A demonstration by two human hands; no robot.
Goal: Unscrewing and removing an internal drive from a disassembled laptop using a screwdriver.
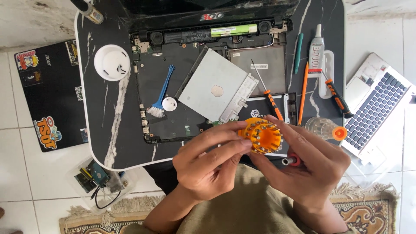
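Observation:
Both hands meet over the near edge of a small dark marble-pattern table (108,125). My left hand (207,162) pinches the left side of a round orange screwdriver-bit holder (262,136) studded with several metal bits. My right hand (305,162) holds the holder's right side, and a red-collared driver handle with a metal socket (291,161) pokes out from under its fingers. An opened black laptop base (190,82) lies just beyond, with a silver optical drive (216,91) resting tilted on it.
On the laptop lie a blue brush (162,95) and a small white disc (169,104). A white cup (112,63), orange-handled screwdrivers (274,104), teal and orange pry tools, a glue tube (316,52) and a clear lid (323,128) sit around. Laptop parts lie on the tile floor.

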